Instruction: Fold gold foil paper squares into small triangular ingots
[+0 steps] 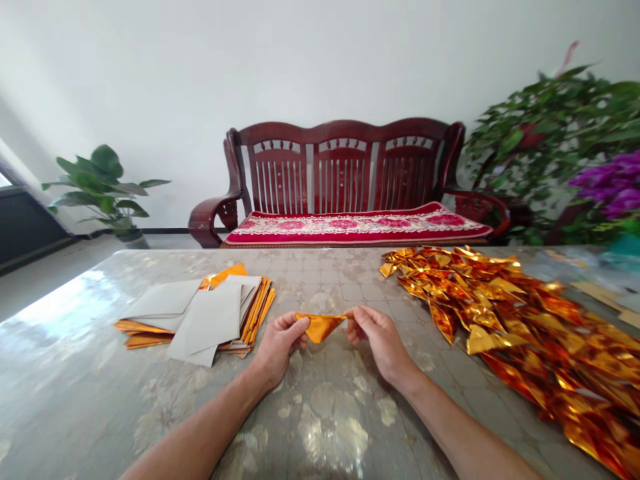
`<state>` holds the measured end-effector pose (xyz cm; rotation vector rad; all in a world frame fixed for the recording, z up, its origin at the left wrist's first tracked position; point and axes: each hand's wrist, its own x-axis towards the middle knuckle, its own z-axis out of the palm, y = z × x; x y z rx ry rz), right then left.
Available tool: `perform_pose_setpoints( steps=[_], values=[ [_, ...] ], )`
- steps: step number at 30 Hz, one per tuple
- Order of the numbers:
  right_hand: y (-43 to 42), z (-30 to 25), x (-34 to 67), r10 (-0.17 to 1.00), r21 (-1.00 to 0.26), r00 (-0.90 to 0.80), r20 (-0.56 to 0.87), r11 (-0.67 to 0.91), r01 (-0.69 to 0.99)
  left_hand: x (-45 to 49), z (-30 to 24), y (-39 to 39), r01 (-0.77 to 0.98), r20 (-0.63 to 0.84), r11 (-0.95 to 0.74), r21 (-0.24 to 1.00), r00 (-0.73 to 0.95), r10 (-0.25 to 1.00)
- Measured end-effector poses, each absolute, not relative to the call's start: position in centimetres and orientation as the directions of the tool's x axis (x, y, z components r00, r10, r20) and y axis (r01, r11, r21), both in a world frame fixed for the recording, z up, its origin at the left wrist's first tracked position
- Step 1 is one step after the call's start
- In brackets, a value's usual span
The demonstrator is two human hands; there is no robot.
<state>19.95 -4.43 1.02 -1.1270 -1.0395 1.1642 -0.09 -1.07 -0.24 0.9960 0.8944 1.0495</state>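
A small folded piece of gold foil paper (323, 328), shaped like a boat with pointed ends, is held up between my two hands just above the table. My left hand (281, 343) pinches its left end between thumb and fingers. At the right tip, the thumb and fingers of my right hand (375, 337) close on the other point. To the left lies a stack of foil sheets (213, 313), mostly with pale grey backs up and orange-gold edges showing. A large heap of folded gold foil pieces (480, 300) spreads over the right side.
The table (320, 413) has a glossy, patterned cover that reflects light. Behind it stands a dark red wooden bench (345, 167) with a red floral cushion (360, 225). Potted plants (107, 190) flank the bench. Clear plastic (575, 263) lies at the far right.
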Motion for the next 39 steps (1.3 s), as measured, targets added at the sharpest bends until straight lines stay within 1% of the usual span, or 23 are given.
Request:
perform_pose_setpoints(
  steps=[4, 8, 13, 16, 22, 28, 32, 34, 37, 39],
  values=[
    [-4.4, 0.9, 19.7, 0.997, -0.983, 0.081, 0.006, 0.020, -0.180, 0.1, -0.2, -1.2, -0.313, -0.139, 0.222, 0.923, 0.268, 0.953],
    [-4.5, 1.0, 19.6, 0.998, -0.974, 0.055, 0.020, 0.031, -0.224, 0.3, -0.1, -1.3, -0.328, -0.142, 0.223, 0.918, 0.253, 0.957],
    [-4.7, 1.3, 19.6, 0.997, -0.976, 0.049, 0.052, 0.061, -0.210, 0.5, 0.0, -1.3, -0.313, -0.146, 0.209, 0.926, 0.213, 0.966],
    [-4.6, 1.4, 19.6, 0.994, -0.986, 0.082, 0.072, 0.083, -0.145, 0.6, 0.1, -1.3, -0.286, -0.146, 0.201, 0.937, 0.204, 0.968],
    [-4.1, 1.3, 19.9, 0.982, -0.992, 0.144, 0.122, 0.117, 0.043, 0.6, 0.1, -1.3, -0.250, -0.145, 0.201, 0.947, 0.223, 0.964],
    [-3.9, 1.2, 20.4, 0.971, -0.962, 0.129, 0.201, 0.170, 0.215, 0.5, -0.1, -1.2, -0.221, -0.112, 0.177, 0.959, 0.275, 0.955],
    [-3.5, 1.0, 20.8, 0.949, -0.918, 0.093, 0.303, 0.264, 0.297, 0.3, -0.2, -1.3, -0.207, -0.109, 0.180, 0.962, 0.311, 0.944],
    [-3.4, 0.8, 20.9, 0.954, -0.922, 0.088, 0.288, 0.251, 0.295, 0.3, -0.2, -1.3, -0.196, -0.109, 0.178, 0.964, 0.320, 0.941],
    [-3.5, 0.5, 20.9, 0.982, -0.950, 0.076, 0.173, 0.146, 0.275, 0.4, -0.2, -1.3, -0.162, -0.106, 0.163, 0.973, 0.316, 0.943],
    [-3.7, 0.4, 20.8, 0.983, -0.938, 0.060, 0.174, 0.147, 0.313, 0.6, -0.3, -1.3, -0.115, -0.095, 0.136, 0.984, 0.307, 0.947]
  ],
)
